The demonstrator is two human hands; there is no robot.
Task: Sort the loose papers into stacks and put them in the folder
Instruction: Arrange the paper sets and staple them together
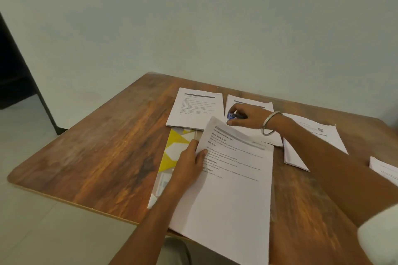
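Observation:
A yellow-and-white patterned folder (172, 146) lies on the wooden table (103, 146), mostly covered by a stack of printed papers (232, 189). My left hand (191, 161) grips that stack's left edge, thumb on top. My right hand (247, 117), with a metal bangle at the wrist, reaches over a second stack (249, 101) at the back and pinches a small blue clip (231, 116). A third stack (198, 107) lies at the back left of it.
Another paper stack (312, 140) lies right of my right forearm, and a further sheet (383, 170) pokes in at the right edge. The table's far edge meets a pale wall (193, 28). Tiled floor (32, 232) lies to the left.

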